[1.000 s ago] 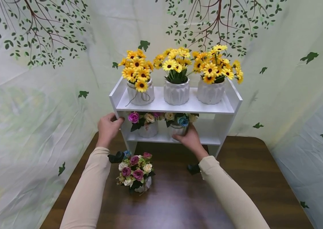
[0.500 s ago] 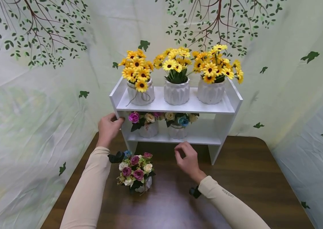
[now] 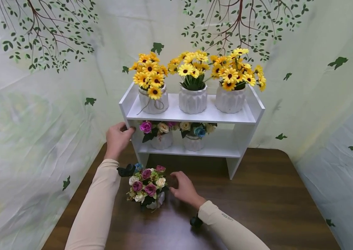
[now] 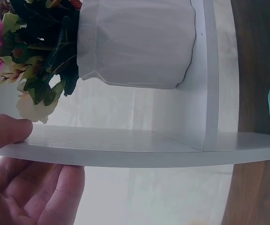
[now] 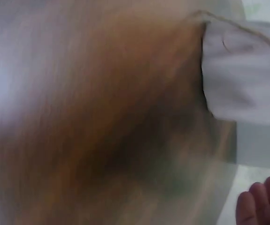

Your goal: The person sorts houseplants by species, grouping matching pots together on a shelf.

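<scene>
My left hand [image 3: 117, 140] holds the left side panel of a white two-tier shelf [image 3: 192, 119]. In the left wrist view, the thumb lies on the panel's inner side and the fingers [image 4: 62, 194] on the outer side. A potted bouquet of mauve and cream roses [image 3: 149, 187] stands on the table, its white pot [image 5: 243, 72] tied with twine. Just right of this bouquet is my right hand [image 3: 185, 189], fingers parted and loosely bent, holding nothing. A small gap seems to separate hand and pot.
Three white pots of yellow daisies [image 3: 193, 100] line the upper shelf. Below them, two rose pots [image 3: 193, 142] stand left and centre on the lower shelf. The brown table [image 3: 267, 194] reaches a printed cloth backdrop [image 3: 336, 111].
My right hand has let go of the blue-and-cream rose pot on the lower shelf and moved down and left to the bouquet on the table. My left hand stays on the panel.
</scene>
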A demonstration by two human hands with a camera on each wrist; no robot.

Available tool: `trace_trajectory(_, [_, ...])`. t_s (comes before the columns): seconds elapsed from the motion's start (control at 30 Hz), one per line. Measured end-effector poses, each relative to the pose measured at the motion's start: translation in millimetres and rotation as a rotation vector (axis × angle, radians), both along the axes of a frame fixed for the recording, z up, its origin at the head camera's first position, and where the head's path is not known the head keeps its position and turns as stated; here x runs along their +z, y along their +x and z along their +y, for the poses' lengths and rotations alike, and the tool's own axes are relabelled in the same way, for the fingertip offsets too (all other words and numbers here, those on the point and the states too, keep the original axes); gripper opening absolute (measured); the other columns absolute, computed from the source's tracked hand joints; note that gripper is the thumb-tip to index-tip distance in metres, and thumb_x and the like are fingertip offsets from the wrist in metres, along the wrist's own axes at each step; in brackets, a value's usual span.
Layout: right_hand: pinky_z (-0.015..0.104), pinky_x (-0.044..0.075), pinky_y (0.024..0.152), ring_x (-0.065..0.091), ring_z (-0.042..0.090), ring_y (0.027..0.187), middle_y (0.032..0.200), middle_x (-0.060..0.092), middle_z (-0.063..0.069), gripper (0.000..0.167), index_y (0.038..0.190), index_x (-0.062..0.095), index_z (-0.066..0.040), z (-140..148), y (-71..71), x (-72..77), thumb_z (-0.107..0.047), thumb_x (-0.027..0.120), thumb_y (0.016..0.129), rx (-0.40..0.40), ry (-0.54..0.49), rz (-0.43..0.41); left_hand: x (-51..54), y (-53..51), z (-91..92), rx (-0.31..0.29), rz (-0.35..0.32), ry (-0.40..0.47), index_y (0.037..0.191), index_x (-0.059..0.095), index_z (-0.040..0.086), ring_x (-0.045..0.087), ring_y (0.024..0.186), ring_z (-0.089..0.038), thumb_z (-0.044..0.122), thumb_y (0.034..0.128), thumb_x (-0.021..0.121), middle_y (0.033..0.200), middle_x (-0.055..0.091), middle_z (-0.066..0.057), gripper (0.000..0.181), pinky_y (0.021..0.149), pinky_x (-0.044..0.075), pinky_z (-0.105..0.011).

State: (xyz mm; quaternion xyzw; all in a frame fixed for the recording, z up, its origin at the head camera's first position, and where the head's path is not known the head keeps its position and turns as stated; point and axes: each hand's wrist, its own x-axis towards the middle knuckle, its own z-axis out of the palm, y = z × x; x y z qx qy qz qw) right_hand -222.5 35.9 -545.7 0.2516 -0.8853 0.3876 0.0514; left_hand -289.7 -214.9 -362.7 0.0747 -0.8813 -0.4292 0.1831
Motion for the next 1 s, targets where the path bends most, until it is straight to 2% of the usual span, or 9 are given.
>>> trace_trajectory(0.13, [0.047, 0.047, 0.104, 0.055, 0.033, 0.123, 0.134, 0.058, 0.016, 0.072, 0.14, 0.047, 0.001, -16, 6.6, -14.6, -0.017, 0.077, 0.077, 0.048, 0.074, -0.109, -0.8, 2.0, -1.7, -0.005, -0.02, 0.0, 0.11, 0.072, 0.0, 0.068, 0.095, -0.034, 0.025, 0.0892, 0.062, 0.112, 0.073, -0.022, 0.034, 0.068, 0.05, -0.026])
trace_trajectory(0.27, [0.044, 0.042, 0.11, 0.053, 0.029, 0.129, 0.14, 0.057, 0.011, 0.086, 0.145, 0.044, -0.008, -30, 12.7, -26.6, -0.031, 0.083, 0.072, 0.106, 0.063, -0.136, -1.4, 2.9, -3.0, -0.003, -0.027, 0.0, 0.111, 0.071, 0.0, 0.068, 0.096, -0.034, 0.026, 0.0891, 0.062, 0.112, 0.073, -0.022, 0.035, 0.07, 0.051, -0.028])
trace_trajectory(0.37, [0.042, 0.04, 0.11, 0.053, 0.023, 0.129, 0.142, 0.057, 0.005, 0.088, 0.145, 0.047, -0.019, -39, 16.4, -31.1, -0.037, 0.086, 0.069, 0.141, -0.007, -0.132, -1.9, 2.1, -3.4, -0.003, -0.027, -0.002, 0.112, 0.071, 0.001, 0.068, 0.096, -0.034, 0.026, 0.0891, 0.061, 0.112, 0.073, -0.022, 0.035, 0.072, 0.053, -0.032])
trace_trajectory(0.53, [0.033, 0.044, 0.109, 0.056, 0.014, 0.129, 0.142, 0.059, -0.003, 0.089, 0.144, 0.048, -0.025, -53, 19.1, -33.5, -0.034, 0.09, 0.067, 0.145, -0.124, -0.122, -1.1, 2.8, -2.4, -0.01, -0.037, 0.004, 0.113, 0.071, 0.001, 0.069, 0.097, -0.035, 0.026, 0.0897, 0.061, 0.113, 0.073, -0.022, 0.036, 0.076, 0.056, -0.038])
trace_trajectory(0.7, [0.028, 0.041, 0.113, 0.053, 0.012, 0.134, 0.145, 0.058, -0.004, 0.087, 0.146, 0.047, -0.017, -63, 18.3, -28.1, -0.03, 0.088, 0.071, 0.179, -0.04, -0.054, 0.8, 4.2, -1.5, -0.008, -0.036, -0.002, 0.113, 0.071, 0.001, 0.069, 0.097, -0.036, 0.025, 0.0897, 0.061, 0.114, 0.072, -0.022, 0.035, 0.074, 0.055, -0.034])
trace_trajectory(0.8, [0.026, 0.039, 0.114, 0.051, 0.013, 0.136, 0.146, 0.057, -0.002, 0.086, 0.146, 0.046, -0.014, -66, 18.3, -27.0, -0.032, 0.087, 0.072, 0.161, 0.015, -0.036, 1.2, 4.2, -0.9, -0.005, -0.028, -0.007, 0.112, 0.072, 0.001, 0.069, 0.096, -0.035, 0.024, 0.0895, 0.062, 0.113, 0.073, -0.022, 0.034, 0.071, 0.052, -0.028])
trace_trajectory(0.9, [0.024, 0.041, 0.111, 0.053, 0.012, 0.134, 0.145, 0.058, -0.003, 0.085, 0.145, 0.047, -0.015, -67, 19.4, -28.2, -0.033, 0.087, 0.072, 0.124, -0.022, -0.073, 0.2, 3.4, -0.6, -0.002, -0.022, -0.008, 0.11, 0.072, 0.0, 0.069, 0.094, -0.035, 0.024, 0.0891, 0.062, 0.111, 0.073, -0.022, 0.033, 0.068, 0.049, -0.025])
trace_trajectory(1.0, [0.026, 0.043, 0.11, 0.054, 0.015, 0.133, 0.144, 0.058, -0.001, 0.085, 0.145, 0.048, -0.014, -66, 21.0, -30.3, -0.034, 0.087, 0.072, 0.097, -0.032, -0.052, -0.8, 2.8, -0.3, -0.006, -0.018, -0.01, 0.109, 0.072, 0.0, 0.069, 0.093, -0.035, 0.023, 0.0889, 0.063, 0.109, 0.074, -0.022, 0.032, 0.066, 0.048, -0.023])
